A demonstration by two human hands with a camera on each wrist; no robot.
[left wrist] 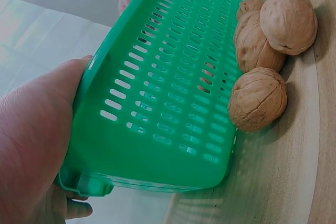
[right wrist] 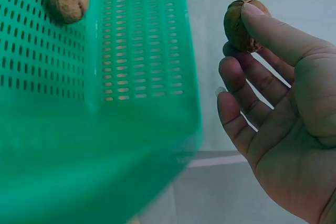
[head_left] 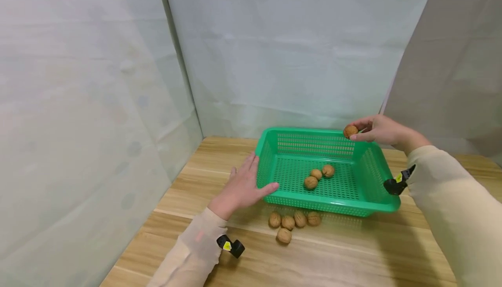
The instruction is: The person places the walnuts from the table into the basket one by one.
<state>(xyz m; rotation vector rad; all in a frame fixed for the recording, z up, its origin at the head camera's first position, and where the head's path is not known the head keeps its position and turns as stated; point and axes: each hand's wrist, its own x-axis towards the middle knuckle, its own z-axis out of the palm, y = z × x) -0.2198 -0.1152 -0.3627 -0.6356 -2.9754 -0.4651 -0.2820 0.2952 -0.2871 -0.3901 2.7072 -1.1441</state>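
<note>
A walnut (head_left: 350, 131) is pinched between the thumb and fingers of my right hand (head_left: 386, 131), above the back right part of a green plastic basket (head_left: 313, 202). The right wrist view shows the thumb on the shell of that walnut (right wrist: 247, 24), with the hand (right wrist: 283, 98) outside the basket's rim. My left hand (head_left: 243, 184) rests at the basket's front left corner, fingers extended along the left side and thumb across the front rim. Three walnuts (head_left: 311, 183) lie on the basket's slotted floor.
Several walnuts (head_left: 288, 222) lie together on the wooden table (head_left: 345, 256), in front of the basket. The left wrist view shows a walnut (left wrist: 257, 99) close to the basket's wall. Pale sheets (head_left: 290, 60) hang behind and to the left.
</note>
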